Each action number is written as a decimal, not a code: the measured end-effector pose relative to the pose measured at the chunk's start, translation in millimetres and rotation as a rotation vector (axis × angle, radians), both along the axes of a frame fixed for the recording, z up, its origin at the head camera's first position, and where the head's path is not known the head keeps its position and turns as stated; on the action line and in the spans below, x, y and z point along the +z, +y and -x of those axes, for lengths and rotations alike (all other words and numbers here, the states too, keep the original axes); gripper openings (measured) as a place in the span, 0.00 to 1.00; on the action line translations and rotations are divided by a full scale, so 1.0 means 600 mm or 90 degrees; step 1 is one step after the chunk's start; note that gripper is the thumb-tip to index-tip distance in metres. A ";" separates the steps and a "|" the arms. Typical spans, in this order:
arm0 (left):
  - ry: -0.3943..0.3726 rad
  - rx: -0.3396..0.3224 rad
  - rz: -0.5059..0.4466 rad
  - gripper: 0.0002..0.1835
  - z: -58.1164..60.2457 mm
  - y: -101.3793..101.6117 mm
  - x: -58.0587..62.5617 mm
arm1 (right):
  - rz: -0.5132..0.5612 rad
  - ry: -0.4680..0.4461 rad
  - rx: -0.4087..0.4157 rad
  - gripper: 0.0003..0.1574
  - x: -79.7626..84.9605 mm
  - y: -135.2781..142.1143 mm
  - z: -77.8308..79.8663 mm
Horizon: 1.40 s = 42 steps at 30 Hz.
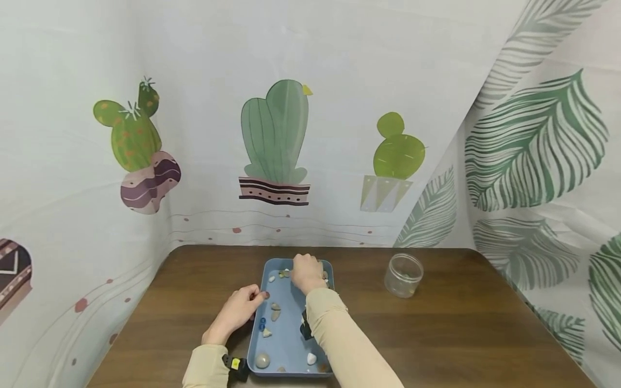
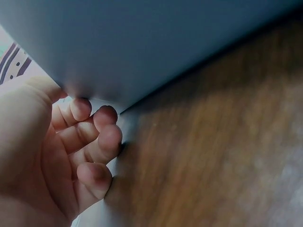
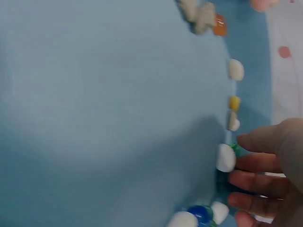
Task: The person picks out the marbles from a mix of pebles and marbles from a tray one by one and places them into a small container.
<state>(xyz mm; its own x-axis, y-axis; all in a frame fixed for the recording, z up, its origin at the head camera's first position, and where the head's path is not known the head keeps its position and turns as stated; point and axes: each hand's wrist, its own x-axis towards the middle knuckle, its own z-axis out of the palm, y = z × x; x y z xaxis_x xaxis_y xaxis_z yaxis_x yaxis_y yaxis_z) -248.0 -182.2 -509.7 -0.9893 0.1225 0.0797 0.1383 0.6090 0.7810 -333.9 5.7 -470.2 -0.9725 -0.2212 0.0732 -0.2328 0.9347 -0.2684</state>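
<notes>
A blue rectangular tray (image 1: 291, 337) on the wooden table holds small stones and coloured pieces. My left hand (image 1: 240, 307) holds the tray's left side, thumb at the rim; in the left wrist view the bent fingers (image 2: 109, 142) lie along the outer wall. At the tray's far end, my right hand (image 1: 308, 273) reaches in palm down. The right wrist view shows its loosely spread fingers (image 3: 258, 183) right at a white stone (image 3: 226, 158) and a green piece (image 3: 235, 148) by the wall. Below them sit a blue glass bead (image 3: 200, 215) and other white stones (image 3: 182, 220).
A clear round jar (image 1: 404, 276) stands on the table (image 1: 451, 318) right of the tray. Nearer me in the tray lie a round grey stone (image 1: 262, 360), a white stone (image 1: 311, 358) and blue beads (image 1: 262, 323). A cactus-print cloth (image 1: 335, 161) hangs behind.
</notes>
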 end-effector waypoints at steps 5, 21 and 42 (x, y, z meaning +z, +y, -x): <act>-0.003 -0.003 -0.005 0.18 0.000 0.003 -0.002 | -0.023 0.022 -0.042 0.09 -0.014 -0.010 -0.001; -0.003 0.000 0.007 0.16 -0.002 -0.002 0.000 | -0.039 0.042 0.000 0.08 0.007 -0.004 -0.004; 0.000 0.010 0.017 0.18 -0.001 -0.001 0.002 | 0.065 0.207 0.064 0.07 0.057 0.148 -0.028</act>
<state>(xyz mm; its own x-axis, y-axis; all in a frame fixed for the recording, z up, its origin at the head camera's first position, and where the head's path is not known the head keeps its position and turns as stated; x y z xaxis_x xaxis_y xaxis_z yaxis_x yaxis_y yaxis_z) -247.3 -182.7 -508.7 -0.9911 0.1096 0.0761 0.1285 0.6314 0.7647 -317.3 94.5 -436.1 -0.8684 -0.2900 0.4023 -0.4110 0.8748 -0.2565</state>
